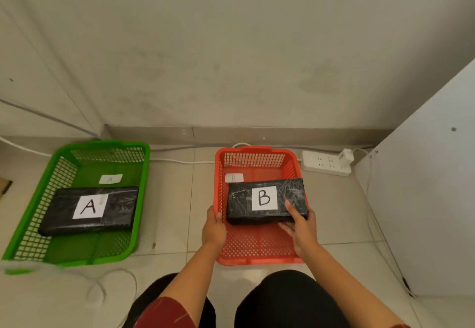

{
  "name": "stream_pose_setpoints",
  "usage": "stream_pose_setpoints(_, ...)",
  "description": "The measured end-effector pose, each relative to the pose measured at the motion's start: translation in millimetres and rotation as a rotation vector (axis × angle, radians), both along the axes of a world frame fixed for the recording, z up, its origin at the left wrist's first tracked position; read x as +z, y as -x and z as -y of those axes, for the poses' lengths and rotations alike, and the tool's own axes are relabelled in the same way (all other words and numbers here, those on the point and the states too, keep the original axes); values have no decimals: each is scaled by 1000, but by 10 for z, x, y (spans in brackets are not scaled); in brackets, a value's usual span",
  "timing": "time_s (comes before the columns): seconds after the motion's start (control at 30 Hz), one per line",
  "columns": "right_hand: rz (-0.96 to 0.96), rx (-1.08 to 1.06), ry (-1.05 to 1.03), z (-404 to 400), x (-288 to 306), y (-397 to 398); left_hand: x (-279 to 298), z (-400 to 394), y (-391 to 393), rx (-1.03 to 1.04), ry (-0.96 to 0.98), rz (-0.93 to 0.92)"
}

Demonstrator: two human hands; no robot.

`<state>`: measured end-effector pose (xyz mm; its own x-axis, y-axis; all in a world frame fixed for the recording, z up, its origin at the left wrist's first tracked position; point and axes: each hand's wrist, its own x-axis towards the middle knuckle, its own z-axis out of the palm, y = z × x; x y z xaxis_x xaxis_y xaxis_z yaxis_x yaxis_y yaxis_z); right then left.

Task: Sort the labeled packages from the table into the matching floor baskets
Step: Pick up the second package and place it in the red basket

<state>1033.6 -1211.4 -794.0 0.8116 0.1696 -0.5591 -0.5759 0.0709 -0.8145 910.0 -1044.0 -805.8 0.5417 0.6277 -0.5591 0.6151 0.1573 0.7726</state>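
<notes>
A black wrapped package with a white label B [241,203] is held over the red floor basket [257,253], near its far half. My right hand [299,225] grips its near right corner, thumb on top. My left hand [213,228] holds its near left end at the basket's left rim. A small B tag [234,177] lies on the red basket's floor behind the package. To the left, the green basket [30,225] holds a black package labeled A [61,213] lying flat, with a small A tag [110,179] behind it.
A white power strip [326,163] with a plugged adapter sits on the tiled floor right of the red basket. White cables run along the wall and curl at the near left. A white panel [424,199] stands at the right. My knees are at the bottom edge.
</notes>
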Motion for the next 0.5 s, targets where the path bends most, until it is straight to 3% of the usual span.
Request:
stream_pose_setpoints(0.27, 9, 37, 66, -157, -174, 44, -65, 16, -44, 51, 61, -6)
stream_pose_setpoints(0.5, 194, 216, 510, -270, -212, -77, -46, 23, -47, 45, 75, 8)
